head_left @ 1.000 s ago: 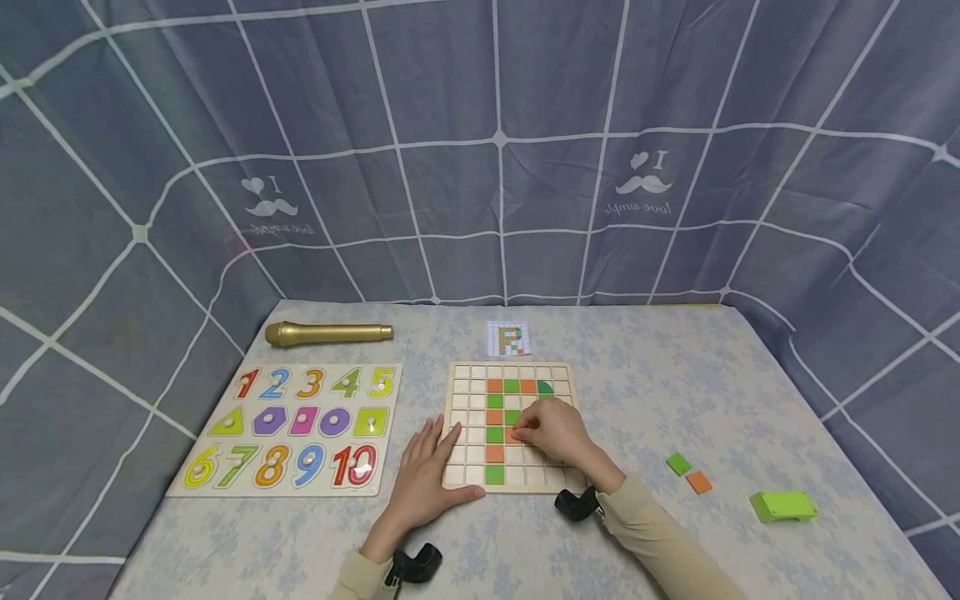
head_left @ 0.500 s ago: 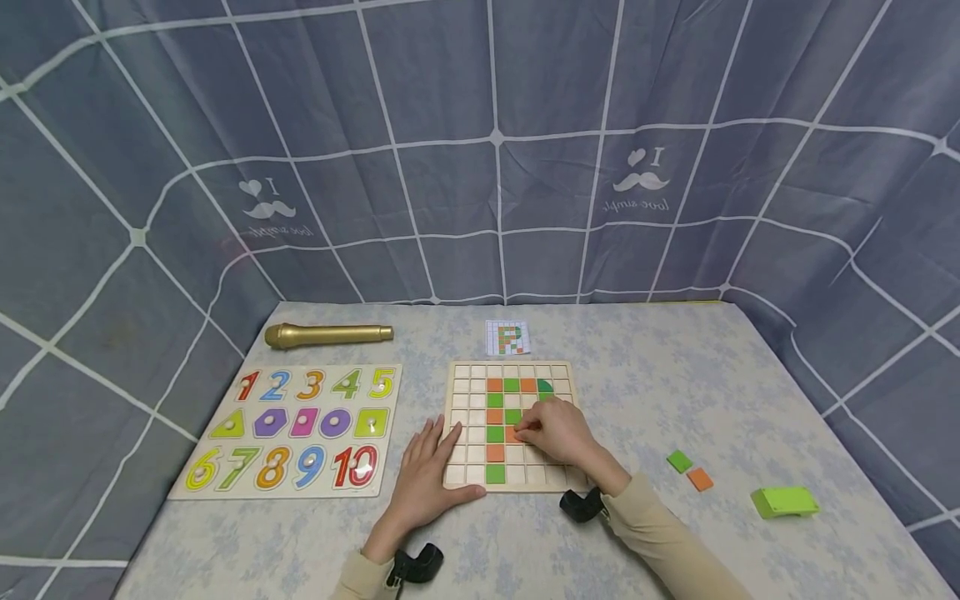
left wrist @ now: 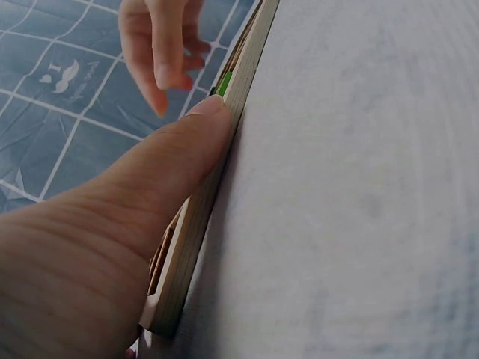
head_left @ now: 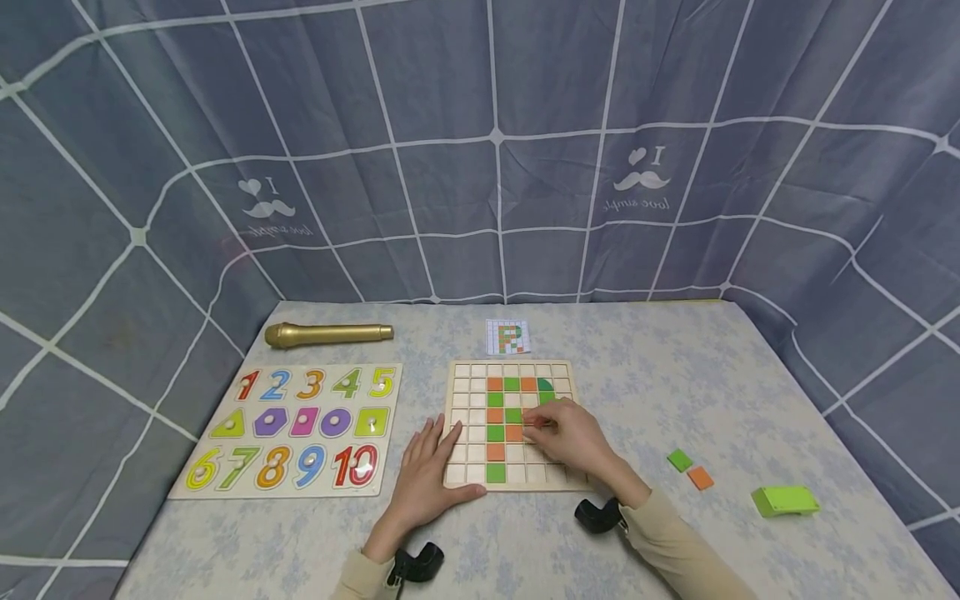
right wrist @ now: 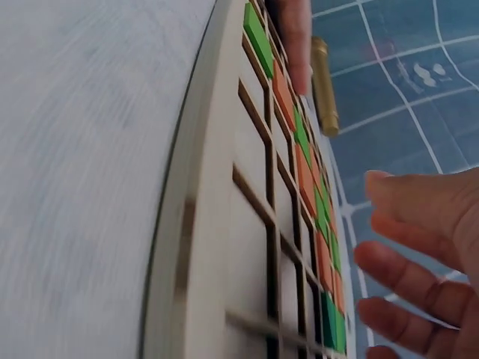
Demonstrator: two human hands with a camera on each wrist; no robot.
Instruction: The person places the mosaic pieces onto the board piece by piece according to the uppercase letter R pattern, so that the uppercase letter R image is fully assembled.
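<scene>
A wooden grid board (head_left: 477, 454) lies before me, with green and orange square tiles set in some cells and a dark green rounded piece (head_left: 545, 385) near its top right. My left hand (head_left: 426, 477) rests with spread fingers on the board's left side, thumb at the front edge. Over the board's middle right hovers my right hand (head_left: 566, 435), its fingers loosely bent beside an orange tile (head_left: 513, 433) in a cell. In the right wrist view its thumb (right wrist: 385, 191) and fingers hold nothing. The hand hides several cells to the right.
A small pattern card (head_left: 507, 337) lies behind the board. To the left are a number-and-shape puzzle (head_left: 292, 400) and a gold microphone (head_left: 330, 334). At right lie a loose green tile (head_left: 680, 460), a loose orange tile (head_left: 701, 477) and a light green block (head_left: 785, 502).
My right hand has let go of the orange tile and drawn slightly right, uncovering the tile in its cell. The left hand has stayed in place.
</scene>
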